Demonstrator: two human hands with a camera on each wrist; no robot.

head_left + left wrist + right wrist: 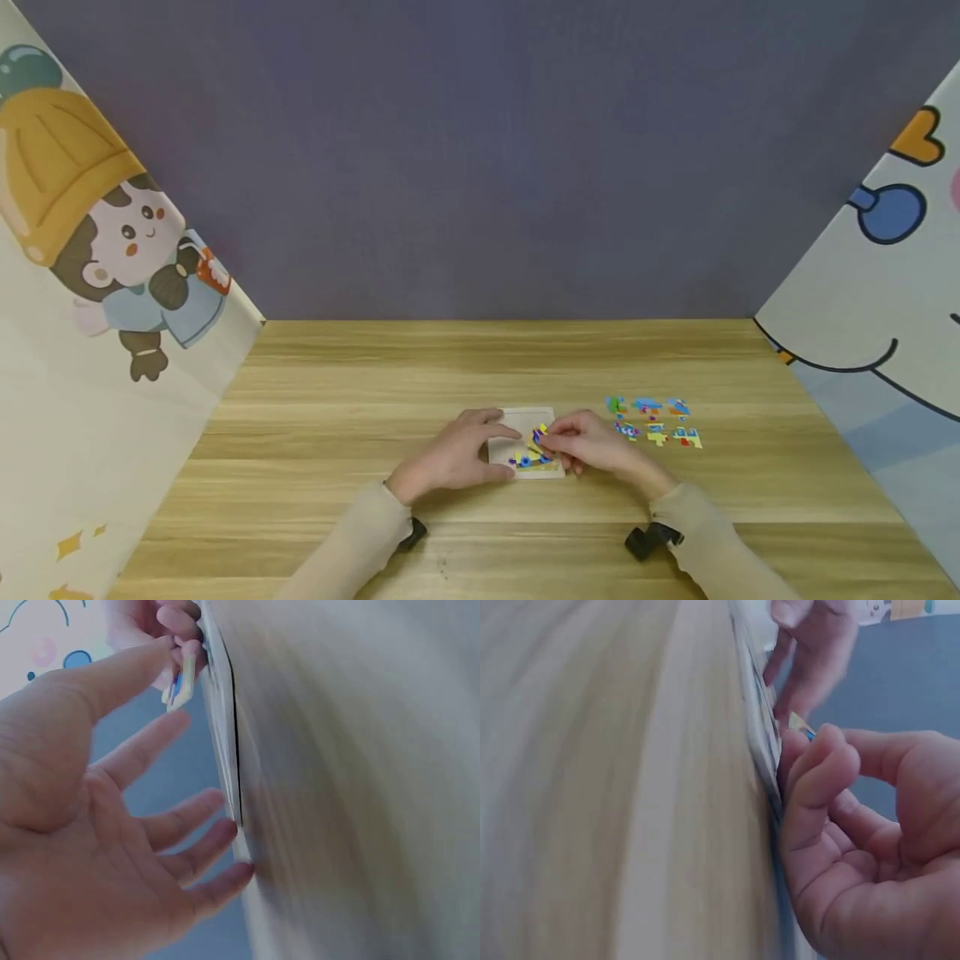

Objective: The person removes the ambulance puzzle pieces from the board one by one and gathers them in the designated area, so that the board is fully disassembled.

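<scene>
A pale square puzzle tray (504,451) lies on the table between both hands, with colourful puzzle pieces (526,462) along its near side. My right hand (592,442) pinches a small puzzle piece (180,684) between thumb and fingertips, tilted above the tray's right part. In the right wrist view only a yellow and blue corner of it shows past the fingers. At the tray's left side is my left hand (465,450), its fingers spread and fairly straight. Its thumb and fingertips reach the tray's edge, and nothing is held in it.
To the right of the tray, several loose puzzle pieces (656,435) lie in two rows on the wooden table (337,375). A dark grey panel (510,167) stands behind the table. Printed walls (202,367) close in both sides.
</scene>
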